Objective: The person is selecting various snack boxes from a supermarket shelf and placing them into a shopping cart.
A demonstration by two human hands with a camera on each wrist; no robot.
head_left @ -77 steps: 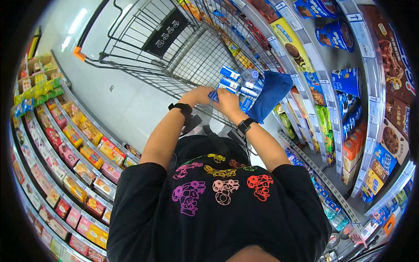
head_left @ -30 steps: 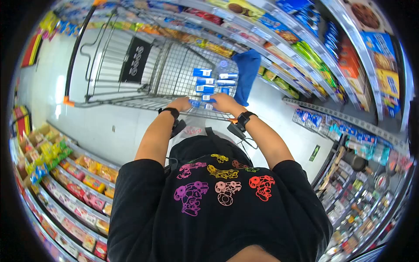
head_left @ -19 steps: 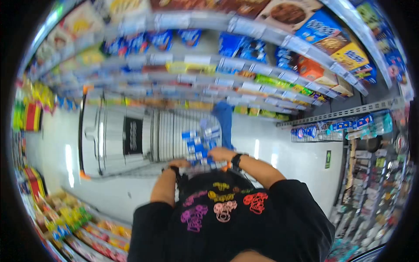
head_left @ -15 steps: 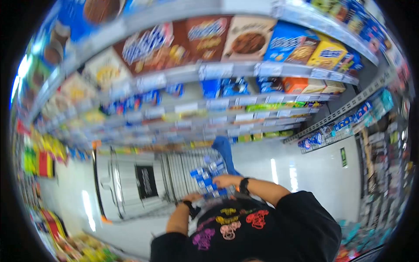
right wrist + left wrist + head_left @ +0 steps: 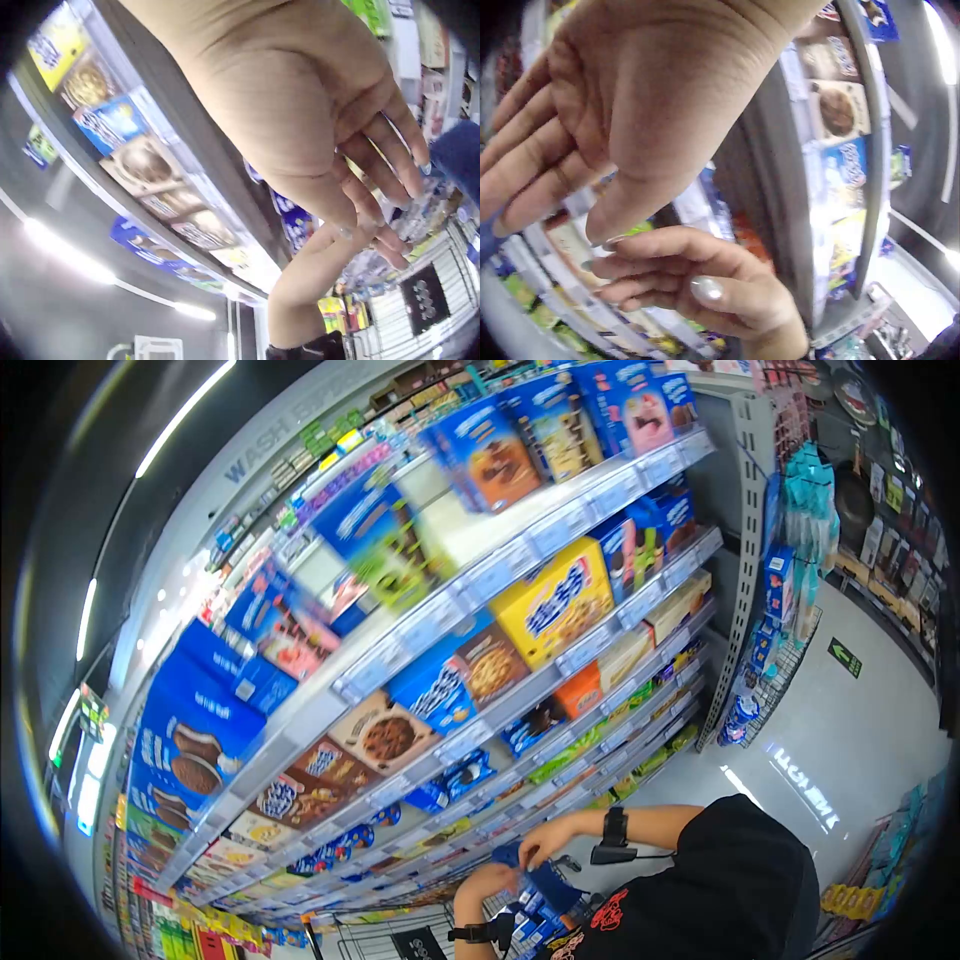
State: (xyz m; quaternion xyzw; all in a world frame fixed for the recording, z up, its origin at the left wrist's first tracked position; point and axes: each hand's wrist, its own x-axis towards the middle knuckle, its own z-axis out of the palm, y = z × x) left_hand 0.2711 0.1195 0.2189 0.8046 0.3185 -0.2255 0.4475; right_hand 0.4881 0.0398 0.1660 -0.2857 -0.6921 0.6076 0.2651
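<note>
Both hands hover close together over the cart, beside the blue cloth bag. My left hand holds nothing, its fingers loosely extended; the left wrist view shows its palm with the fingers straight. The right hand bends a little at the fingers and is empty, and in the right wrist view that hand has its fingers relaxed. Blue and white packages lie in the cart below them.
The cart's black plate shows at the bottom edge. Tall shelves of boxed snacks, among them a yellow box, stand in front. A wire rack hangs at the shelf end, and a green floor arrow lies right.
The head view has swung up and turned toward the shelves. Both hands have left the blue packages and come up near the blue bag, close to each other.
</note>
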